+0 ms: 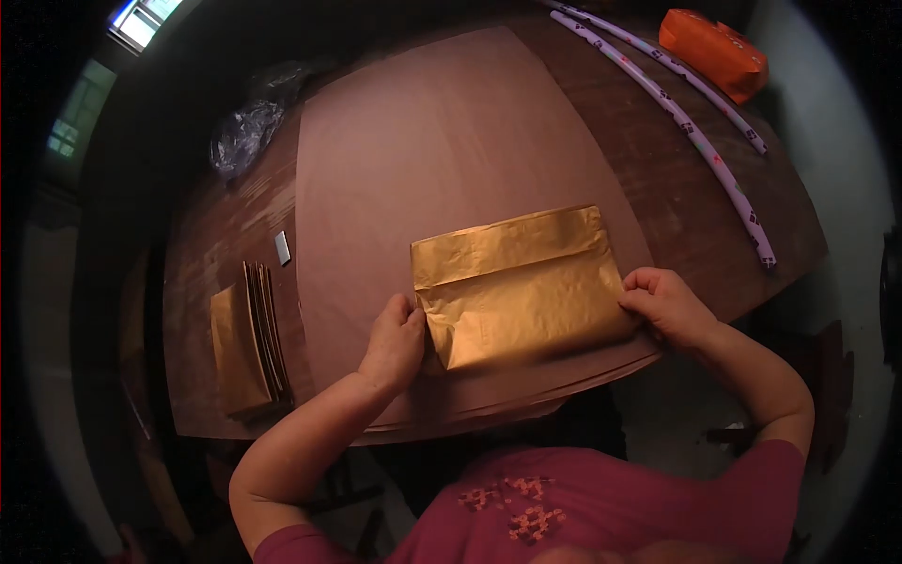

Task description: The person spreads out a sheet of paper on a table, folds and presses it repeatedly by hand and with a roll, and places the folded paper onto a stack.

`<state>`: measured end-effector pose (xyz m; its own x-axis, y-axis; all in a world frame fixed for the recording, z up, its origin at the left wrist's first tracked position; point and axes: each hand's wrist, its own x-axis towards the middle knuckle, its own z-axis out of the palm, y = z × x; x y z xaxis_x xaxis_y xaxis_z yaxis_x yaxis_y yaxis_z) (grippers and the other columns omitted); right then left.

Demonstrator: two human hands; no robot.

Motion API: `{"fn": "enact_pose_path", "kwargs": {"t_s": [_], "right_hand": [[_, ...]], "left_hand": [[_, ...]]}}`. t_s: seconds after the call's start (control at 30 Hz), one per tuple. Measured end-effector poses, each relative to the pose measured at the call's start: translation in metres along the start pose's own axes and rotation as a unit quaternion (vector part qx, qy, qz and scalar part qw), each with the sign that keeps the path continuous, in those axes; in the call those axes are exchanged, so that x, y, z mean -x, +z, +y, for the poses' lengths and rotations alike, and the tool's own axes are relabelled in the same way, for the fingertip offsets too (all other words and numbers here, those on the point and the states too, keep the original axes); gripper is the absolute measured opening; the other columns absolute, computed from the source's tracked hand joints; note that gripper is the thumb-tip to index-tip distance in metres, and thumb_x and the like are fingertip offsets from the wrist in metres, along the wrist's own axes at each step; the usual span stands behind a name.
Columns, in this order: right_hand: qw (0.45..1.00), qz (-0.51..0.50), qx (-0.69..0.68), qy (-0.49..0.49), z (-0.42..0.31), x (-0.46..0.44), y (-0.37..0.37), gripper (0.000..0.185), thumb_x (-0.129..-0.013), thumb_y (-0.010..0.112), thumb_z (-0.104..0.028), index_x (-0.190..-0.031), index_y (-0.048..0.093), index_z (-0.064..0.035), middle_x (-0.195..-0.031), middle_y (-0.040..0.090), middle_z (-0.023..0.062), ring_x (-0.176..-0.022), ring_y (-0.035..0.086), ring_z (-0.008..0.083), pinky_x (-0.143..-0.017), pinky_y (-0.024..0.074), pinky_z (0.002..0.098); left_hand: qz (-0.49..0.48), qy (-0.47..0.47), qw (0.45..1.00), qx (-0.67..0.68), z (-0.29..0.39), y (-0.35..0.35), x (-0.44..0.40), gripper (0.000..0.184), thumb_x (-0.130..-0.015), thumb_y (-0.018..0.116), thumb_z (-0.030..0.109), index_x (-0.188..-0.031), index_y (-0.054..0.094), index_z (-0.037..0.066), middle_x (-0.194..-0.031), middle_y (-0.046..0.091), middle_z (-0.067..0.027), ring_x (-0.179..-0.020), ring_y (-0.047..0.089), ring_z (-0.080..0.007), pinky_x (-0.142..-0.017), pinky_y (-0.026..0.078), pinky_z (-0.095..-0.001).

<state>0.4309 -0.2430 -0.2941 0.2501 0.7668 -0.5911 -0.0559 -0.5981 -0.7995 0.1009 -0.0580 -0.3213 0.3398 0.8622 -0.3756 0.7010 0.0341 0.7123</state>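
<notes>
A gold paper envelope [526,301] with a folded band along its far edge is held over the near part of a large brown paper sheet [423,122]. Its surface looks creased, mostly near the lower left corner. At its left edge, my left hand [396,340] grips with curled fingers. On the opposite edge, my right hand [669,305] pinches the side between thumb and fingers. Further left on the table stands a bundle of similar gold folded pieces [246,346], their edges fanned a little.
A small whitish flat piece [282,248] lies left of the sheet, and crumpled clear plastic [246,136] is behind it. Two lilac patterned rolls [695,132] rest at the far right, near an orange package [714,54]. The wooden table [658,160] has a curved-looking edge.
</notes>
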Motion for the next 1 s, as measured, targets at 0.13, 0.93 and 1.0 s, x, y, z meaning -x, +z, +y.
{"fn": "enact_pose_path", "kwargs": {"t_s": [0.13,0.93,1.0], "right_hand": [[0.989,0.022,0.08,-0.122,0.01,-0.006,-0.001,0.016,-0.087,0.065,-0.015,-0.091,0.064,0.0007,-0.07,0.059,-0.0011,-0.063,0.051,0.0055,-0.055,0.0409,0.0239],[0.987,0.006,0.129,-0.099,-0.002,-0.013,-0.005,0.011,-0.086,0.068,-0.009,-0.087,0.061,-0.0001,-0.065,0.055,-0.0055,-0.061,0.049,0.0009,-0.053,0.0387,0.0205],[0.988,0.0,0.125,-0.096,-0.002,-0.013,-0.005,0.011,-0.085,0.068,-0.009,-0.086,0.062,0.0004,-0.066,0.057,-0.0034,-0.062,0.051,0.0024,-0.054,0.0405,0.0219]], "left_hand": [[-0.012,0.001,1.0,0.028,-0.012,0.001,-0.007,0.016,-0.099,0.051,0.017,-0.094,0.055,0.002,-0.08,0.056,-0.0045,-0.071,0.052,-0.0131,-0.06,0.045,-0.0298],[-0.095,-0.038,0.987,0.123,0.023,-0.012,0.023,0.028,-0.094,0.054,0.003,-0.12,0.041,0.004,-0.098,0.064,-0.0131,-0.08,0.061,-0.0167,-0.065,0.051,-0.0286],[-0.089,-0.025,0.988,0.121,0.019,-0.01,0.024,0.028,-0.095,0.054,0.004,-0.12,0.042,0.004,-0.096,0.064,-0.0127,-0.082,0.061,-0.0163,-0.066,0.051,-0.0284]]}}
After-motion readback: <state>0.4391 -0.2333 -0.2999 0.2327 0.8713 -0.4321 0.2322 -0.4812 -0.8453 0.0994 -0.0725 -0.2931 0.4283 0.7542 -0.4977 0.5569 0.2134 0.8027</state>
